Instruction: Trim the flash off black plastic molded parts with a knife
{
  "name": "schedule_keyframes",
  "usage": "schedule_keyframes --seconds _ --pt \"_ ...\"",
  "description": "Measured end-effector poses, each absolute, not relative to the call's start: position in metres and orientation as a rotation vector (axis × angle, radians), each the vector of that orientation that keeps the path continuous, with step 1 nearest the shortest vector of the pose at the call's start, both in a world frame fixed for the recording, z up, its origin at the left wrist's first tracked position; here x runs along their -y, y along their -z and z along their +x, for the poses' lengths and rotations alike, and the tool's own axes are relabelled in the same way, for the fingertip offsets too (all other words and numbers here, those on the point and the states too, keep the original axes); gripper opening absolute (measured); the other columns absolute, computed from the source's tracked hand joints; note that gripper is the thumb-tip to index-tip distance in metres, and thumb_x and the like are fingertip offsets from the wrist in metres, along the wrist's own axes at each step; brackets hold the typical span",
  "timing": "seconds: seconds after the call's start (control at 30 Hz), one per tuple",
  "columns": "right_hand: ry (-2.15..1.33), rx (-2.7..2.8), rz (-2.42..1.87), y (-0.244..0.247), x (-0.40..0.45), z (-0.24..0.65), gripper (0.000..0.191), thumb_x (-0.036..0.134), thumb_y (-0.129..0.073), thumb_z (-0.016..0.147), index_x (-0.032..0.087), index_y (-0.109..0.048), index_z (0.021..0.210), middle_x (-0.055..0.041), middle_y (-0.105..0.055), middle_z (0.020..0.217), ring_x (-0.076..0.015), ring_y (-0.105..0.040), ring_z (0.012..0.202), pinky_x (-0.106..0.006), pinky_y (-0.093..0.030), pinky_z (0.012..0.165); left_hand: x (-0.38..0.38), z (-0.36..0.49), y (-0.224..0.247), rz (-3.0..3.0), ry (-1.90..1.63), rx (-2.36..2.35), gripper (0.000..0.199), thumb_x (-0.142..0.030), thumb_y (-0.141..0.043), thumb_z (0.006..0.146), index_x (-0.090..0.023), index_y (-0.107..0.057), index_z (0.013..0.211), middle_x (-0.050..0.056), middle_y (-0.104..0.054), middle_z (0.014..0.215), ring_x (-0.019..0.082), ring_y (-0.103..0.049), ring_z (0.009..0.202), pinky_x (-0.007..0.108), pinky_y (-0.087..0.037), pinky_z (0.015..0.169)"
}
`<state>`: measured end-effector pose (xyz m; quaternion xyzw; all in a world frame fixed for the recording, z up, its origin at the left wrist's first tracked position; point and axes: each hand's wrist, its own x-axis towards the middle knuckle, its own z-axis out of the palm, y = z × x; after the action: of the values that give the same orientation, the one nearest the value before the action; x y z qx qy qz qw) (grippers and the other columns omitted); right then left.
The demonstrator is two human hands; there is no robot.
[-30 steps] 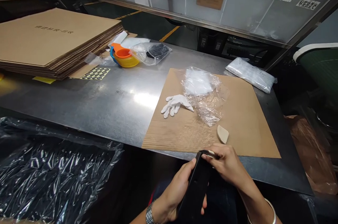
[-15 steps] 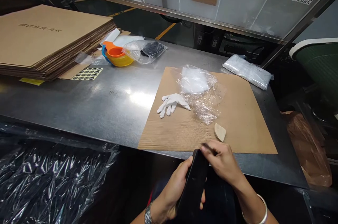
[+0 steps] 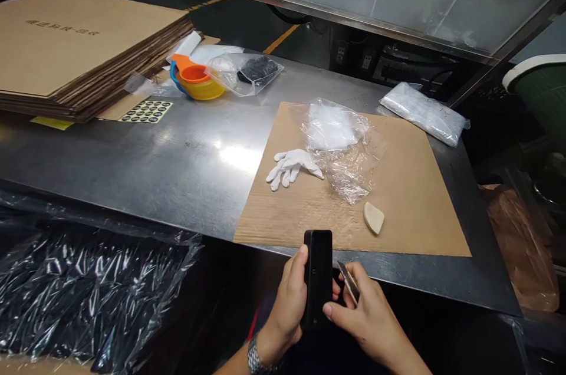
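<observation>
My left hand (image 3: 287, 298) is wrapped round a long black rectangular case (image 3: 319, 275), its thumb along the left edge. The case is upright and tilted, with its hollow-looking side facing me and its lower end in shadow. In my right hand (image 3: 365, 316) is a small knife (image 3: 349, 283), its thin pointed blade angled up and to the left. The right thumb rests at the case's right edge, and the blade stands just apart from that edge. Beyond the hands, a beige wedge-shaped block (image 3: 374, 219) lies on a cardboard sheet (image 3: 415, 198).
A white glove (image 3: 294, 167) and crumpled clear plastic (image 3: 342, 157) lie on the cardboard. On the metal table (image 3: 198, 168) are stacked cardboard (image 3: 88, 39), nested coloured scoops (image 3: 198, 83), a sticker sheet (image 3: 145, 111), a bagged dark item (image 3: 259, 71) and a plastic-wrapped pack (image 3: 424, 112). Black plastic (image 3: 88, 298) hangs lower left.
The case has turned so its hollow side faces me. My right hand has moved from its top end down along its right side, with the knife now off the edge. The view has shifted slightly.
</observation>
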<state>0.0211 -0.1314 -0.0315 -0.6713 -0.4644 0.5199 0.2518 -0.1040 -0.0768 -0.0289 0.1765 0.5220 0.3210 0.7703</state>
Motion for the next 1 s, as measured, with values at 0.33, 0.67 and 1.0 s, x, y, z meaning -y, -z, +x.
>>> schedule_keyframes --seconds 0.33,0.67,1.0 --pt "-1.280 1.126 -1.797 0.017 0.098 0.036 0.022 0.035 -0.058 0.080 0.015 -0.056 0.072 0.0063 -0.042 0.052 -0.0073 -0.037 0.051 -0.021 -0.029 0.050 0.094 -0.107 0.028 0.493 -0.460 -1.046 0.062 -0.064 -0.034 0.082 -0.010 -0.056 0.101 0.007 -0.065 0.048 0.019 -0.060 0.044 0.027 -0.046 0.047" --pt "-1.271 1.048 -1.715 0.027 0.094 0.049 0.046 0.054 -0.049 0.084 0.012 -0.062 0.096 0.0027 -0.052 0.058 -0.0067 -0.041 0.043 -0.020 -0.032 0.042 0.086 -0.114 0.035 0.347 -0.218 -0.889 0.071 -0.063 -0.020 0.085 -0.008 -0.062 0.074 0.014 -0.065 0.048 0.017 -0.059 0.039 0.021 -0.040 0.039" --pt "-0.740 1.354 -1.545 0.016 0.113 0.054 0.026 0.030 -0.061 0.083 0.020 -0.060 0.106 -0.0059 -0.063 0.095 -0.0149 -0.061 0.077 -0.025 -0.050 0.066 0.051 -0.128 0.034 0.078 -0.584 -0.505 0.042 -0.048 -0.052 0.083 -0.010 -0.061 0.100 0.016 -0.071 0.090 0.025 -0.070 0.076 0.029 -0.052 0.064"
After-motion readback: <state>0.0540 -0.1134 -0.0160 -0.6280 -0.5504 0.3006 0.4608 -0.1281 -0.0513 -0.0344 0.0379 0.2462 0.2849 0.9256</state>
